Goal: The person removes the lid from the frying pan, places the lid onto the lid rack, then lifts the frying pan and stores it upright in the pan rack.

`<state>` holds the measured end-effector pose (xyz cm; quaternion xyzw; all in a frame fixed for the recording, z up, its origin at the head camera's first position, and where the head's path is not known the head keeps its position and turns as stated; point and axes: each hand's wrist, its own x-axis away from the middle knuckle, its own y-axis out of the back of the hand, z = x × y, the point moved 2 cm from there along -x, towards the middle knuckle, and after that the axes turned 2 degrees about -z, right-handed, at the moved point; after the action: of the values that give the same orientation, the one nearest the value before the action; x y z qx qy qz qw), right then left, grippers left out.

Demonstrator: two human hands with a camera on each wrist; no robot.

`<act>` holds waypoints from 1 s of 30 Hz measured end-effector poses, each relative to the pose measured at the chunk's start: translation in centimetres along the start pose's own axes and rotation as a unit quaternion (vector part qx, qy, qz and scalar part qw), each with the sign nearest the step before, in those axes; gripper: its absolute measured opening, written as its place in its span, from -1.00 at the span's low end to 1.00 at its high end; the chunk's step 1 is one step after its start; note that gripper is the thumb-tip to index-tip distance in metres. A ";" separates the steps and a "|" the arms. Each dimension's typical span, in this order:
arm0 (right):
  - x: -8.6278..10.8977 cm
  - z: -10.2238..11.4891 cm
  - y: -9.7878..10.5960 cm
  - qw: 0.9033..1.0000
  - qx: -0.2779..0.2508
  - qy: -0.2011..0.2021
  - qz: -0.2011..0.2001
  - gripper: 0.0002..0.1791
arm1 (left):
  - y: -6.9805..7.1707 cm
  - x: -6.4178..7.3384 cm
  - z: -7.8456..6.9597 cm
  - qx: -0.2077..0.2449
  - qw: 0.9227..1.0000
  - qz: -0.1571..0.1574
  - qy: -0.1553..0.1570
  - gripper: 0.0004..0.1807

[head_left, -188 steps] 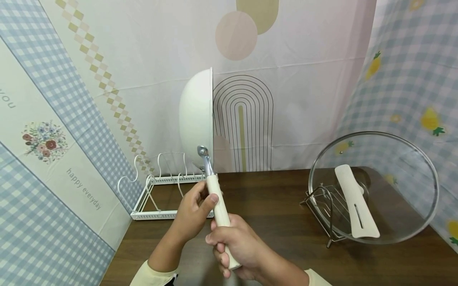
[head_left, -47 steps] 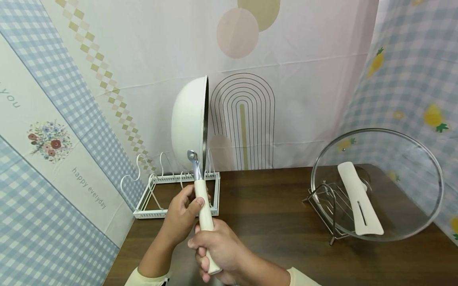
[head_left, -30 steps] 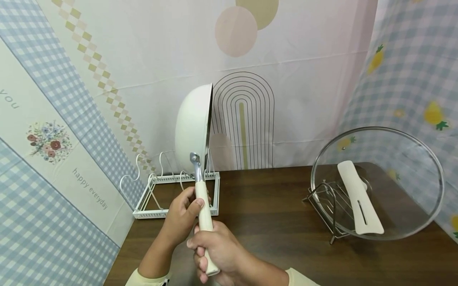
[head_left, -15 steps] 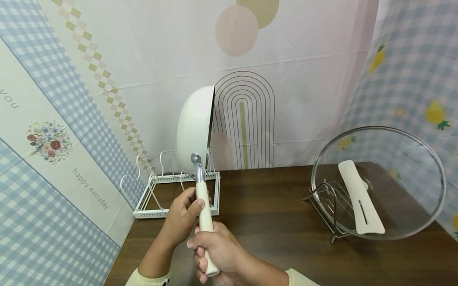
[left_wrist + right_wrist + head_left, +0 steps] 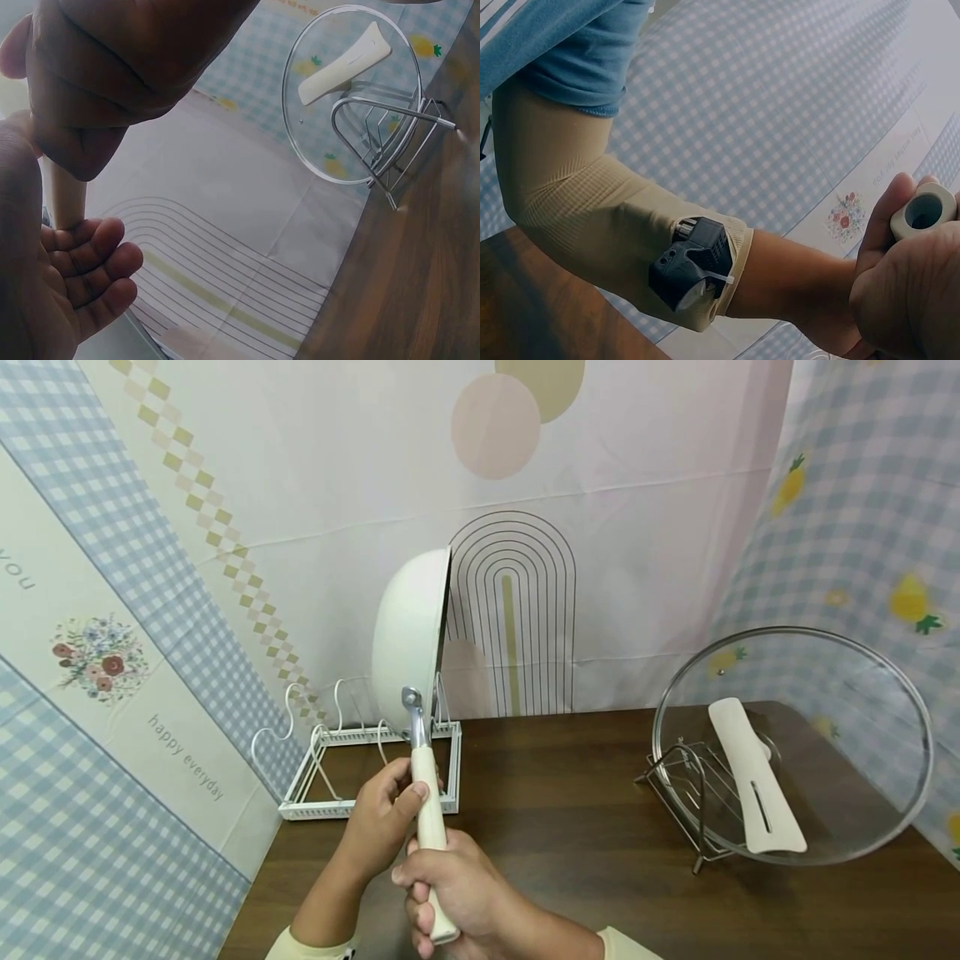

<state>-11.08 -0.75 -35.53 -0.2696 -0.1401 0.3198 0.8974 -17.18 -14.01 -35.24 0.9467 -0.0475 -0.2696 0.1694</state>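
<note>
A white wok (image 5: 408,635) with a dark inner side stands on edge, its opening facing right, over the right part of a white wire rack (image 5: 322,811). My right hand (image 5: 467,883) grips the lower end of its cream handle (image 5: 430,814). Higher up, my left hand (image 5: 381,817) holds the same handle near the metal neck, thumb on the near side. In the left wrist view, the left fingers (image 5: 97,259) curl behind the handle (image 5: 66,196). The handle's hollow end (image 5: 901,223) shows in the right wrist view. Whether the wok touches the rack is hidden.
To the right, a large glass lid (image 5: 847,760) with a cream bar-shaped handle (image 5: 757,777) leans in a small metal stand (image 5: 699,810). Both rest on the brown wooden table (image 5: 555,827). A patterned cloth wall (image 5: 637,568) rises behind the table.
Since the earliest frame, the wok and both hands have shifted left and downward toward the rack. Over the last second the wok has sunk slightly; both hands keep their hold on the handle.
</note>
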 end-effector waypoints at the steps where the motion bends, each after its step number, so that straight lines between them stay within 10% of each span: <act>1: 0.0 0.0 0.1 1.000 -0.001 -0.002 0.001 -0.84 | -0.1 0.0 0.0 0.002 1.000 -0.001 0.001 -0.82; 30: -0.3 0.1 1.3 1.000 -0.005 -0.011 0.010 -0.83 | -1.0 -0.2 1.0 0.015 1.000 -0.009 0.012 -0.84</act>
<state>-11.99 0.00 -36.20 -0.2719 -0.1489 0.3314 0.8911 -17.88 -13.36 -36.26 0.9527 -0.0411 -0.2594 0.1530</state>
